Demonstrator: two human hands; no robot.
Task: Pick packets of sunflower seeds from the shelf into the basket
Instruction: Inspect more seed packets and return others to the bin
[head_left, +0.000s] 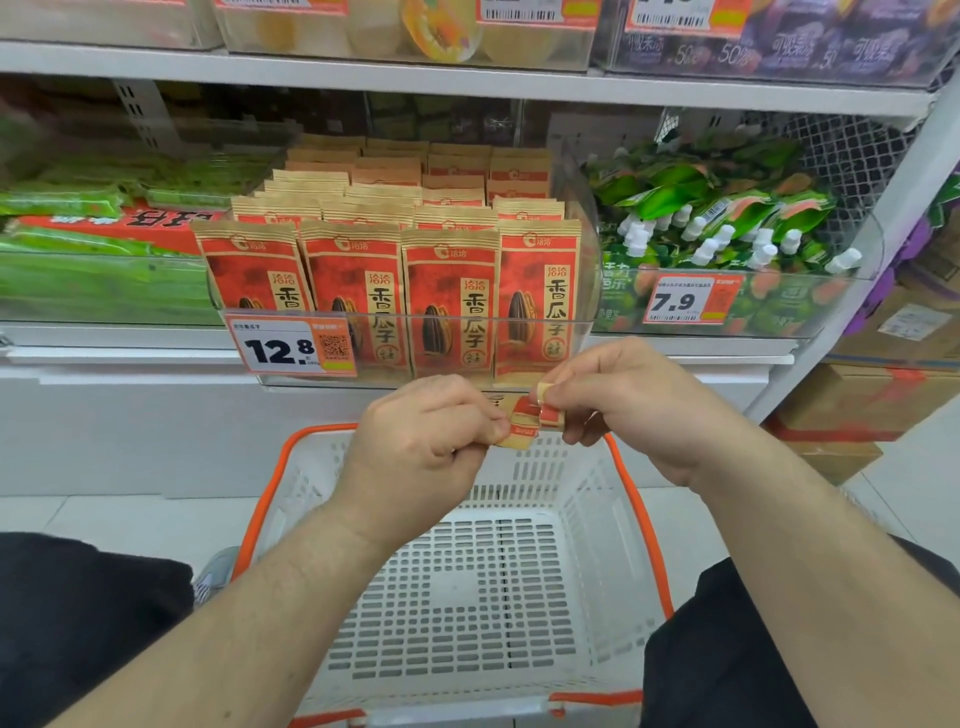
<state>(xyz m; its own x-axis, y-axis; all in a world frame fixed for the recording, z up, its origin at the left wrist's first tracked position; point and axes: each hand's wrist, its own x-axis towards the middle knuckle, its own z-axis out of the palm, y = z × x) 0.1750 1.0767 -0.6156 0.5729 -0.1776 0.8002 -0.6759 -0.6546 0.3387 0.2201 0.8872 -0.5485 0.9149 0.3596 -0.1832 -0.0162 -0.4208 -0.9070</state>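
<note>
Red-and-tan sunflower seed packets (447, 306) stand in several rows inside a clear shelf bin (587, 249). Just below the bin's front, both hands hold one packet (524, 423) over the basket, and most of it is hidden by the fingers. My left hand (421, 441) pinches its left end. My right hand (628, 400) pinches its right end. The white basket (587, 525) with an orange rim sits on the floor between my knees, and nothing shows on its bottom.
Green snack packs (104, 270) fill the bin to the left, green pouches with white caps (727, 228) the bin to the right. Price tags (293, 345) hang on the bin fronts. Cardboard boxes (857, 405) stand at the far right.
</note>
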